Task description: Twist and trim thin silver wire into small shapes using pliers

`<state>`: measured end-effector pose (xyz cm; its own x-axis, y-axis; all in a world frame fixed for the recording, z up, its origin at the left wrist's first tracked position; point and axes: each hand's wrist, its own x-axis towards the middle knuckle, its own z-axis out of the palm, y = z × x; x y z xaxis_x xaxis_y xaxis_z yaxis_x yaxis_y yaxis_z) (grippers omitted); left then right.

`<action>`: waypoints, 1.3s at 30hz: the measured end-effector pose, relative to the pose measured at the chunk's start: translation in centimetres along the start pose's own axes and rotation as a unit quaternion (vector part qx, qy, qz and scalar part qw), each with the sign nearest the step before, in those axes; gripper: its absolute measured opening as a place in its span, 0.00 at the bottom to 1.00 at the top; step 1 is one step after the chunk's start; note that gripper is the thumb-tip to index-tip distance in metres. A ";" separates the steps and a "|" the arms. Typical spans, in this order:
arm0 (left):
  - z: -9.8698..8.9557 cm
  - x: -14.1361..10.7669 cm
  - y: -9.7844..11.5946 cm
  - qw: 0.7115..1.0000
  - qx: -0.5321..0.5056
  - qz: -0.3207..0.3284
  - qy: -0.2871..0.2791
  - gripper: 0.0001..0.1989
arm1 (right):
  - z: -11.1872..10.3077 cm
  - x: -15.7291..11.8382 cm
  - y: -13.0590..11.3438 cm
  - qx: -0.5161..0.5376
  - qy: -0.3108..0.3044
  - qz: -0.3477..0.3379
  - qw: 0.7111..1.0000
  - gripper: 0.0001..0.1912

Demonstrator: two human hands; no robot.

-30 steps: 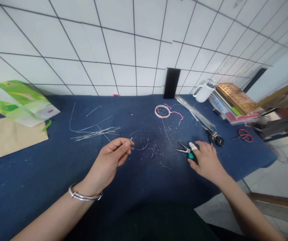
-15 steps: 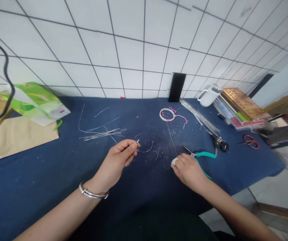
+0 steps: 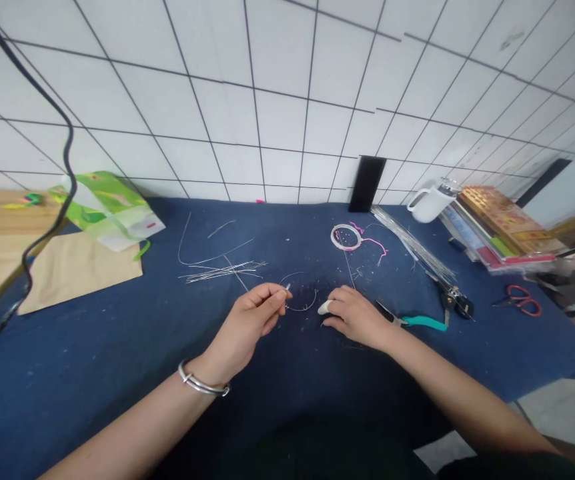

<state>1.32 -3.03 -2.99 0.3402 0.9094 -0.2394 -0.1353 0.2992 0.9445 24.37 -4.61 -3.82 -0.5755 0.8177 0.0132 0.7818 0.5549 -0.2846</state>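
Observation:
My left hand [image 3: 260,312] is closed in a pinch on a thin wire [image 3: 303,309], which curves out to the right of the fingertips. A small pale bit shows at the top of the pinch; what it is I cannot make out. To the right, my right hand [image 3: 355,317] is low over the blue cloth, thumb and index finger apart, with a white cover [image 3: 324,307] on one fingertip. Just behind its wrist lie teal-handled pliers [image 3: 423,323], partly hidden by the hand. A round white ring dish [image 3: 346,237] with pink beads and pink thread is farther back.
Loose wires [image 3: 225,272] lie at the left, and a long wire bundle [image 3: 412,241] at the right. Beyond are a black block [image 3: 367,183], a white mug [image 3: 430,203], stacked books [image 3: 502,230] and red scissors [image 3: 522,301]. A green bag [image 3: 112,210] and black cable [image 3: 67,160] are left.
My right hand has moved left, away from the pliers and closer to my left hand, and its thumb and index finger have parted. My left hand keeps its pinch. The view has shifted slightly.

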 end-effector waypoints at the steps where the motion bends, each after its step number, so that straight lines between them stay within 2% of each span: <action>1: 0.0 0.0 0.0 1.000 0.000 -0.002 0.000 0.09 | 0.0 0.1 0.1 0.005 -0.004 -0.006 1.000 0.06; 4: 0.0 0.1 -0.1 1.000 0.000 -0.006 0.003 0.10 | -0.1 0.6 -0.4 -0.022 -0.020 -0.022 0.999 0.05; 10: 0.1 0.0 0.0 1.000 -0.004 -0.005 0.014 0.10 | -0.5 0.7 -1.9 -0.158 -0.032 -0.054 0.985 0.08; 21: 0.2 0.1 -0.1 1.000 -0.005 -0.014 0.012 0.10 | -0.5 -0.5 -0.6 -0.130 0.055 -0.081 0.987 0.07; 23: 0.2 0.1 -0.2 1.000 -0.005 -0.015 0.012 0.10 | -0.9 -0.8 0.0 -0.138 0.076 -0.060 0.986 0.07; 26: 0.2 0.1 -0.2 1.000 -0.009 -0.016 0.009 0.09 | -2.2 -1.4 2.1 -0.167 0.109 0.016 0.980 0.07; 30: 0.2 0.1 -0.3 1.000 -0.011 -0.016 0.007 0.09 | -4.2 -2.7 5.6 -0.241 0.095 0.138 0.956 0.05; 32: 0.2 0.1 -0.4 1.000 -0.009 -0.016 0.008 0.09 | -4.7 -3.5 6.2 -0.259 0.098 0.169 0.946 0.06; 34: 0.2 0.1 -0.4 1.000 -0.008 -0.019 0.009 0.09 | -4.6 -4.3 5.3 -0.255 0.109 0.174 0.945 0.06; 36: 0.1 0.2 -0.5 1.000 -0.008 -0.020 0.013 0.09 | -4.0 -5.1 3.3 -0.219 0.099 0.150 0.959 0.09; 39: 0.1 0.3 -0.7 1.000 -0.010 -0.018 0.015 0.09 | -2.4 -6.1 -0.3 -0.114 0.023 0.065 0.991 0.11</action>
<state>1.63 -2.95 -3.69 0.3166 0.9065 -0.2795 -0.1432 0.3369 0.9306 28.25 -9.39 -1.57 -0.4596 0.8874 0.0364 0.8851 0.4611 -0.0631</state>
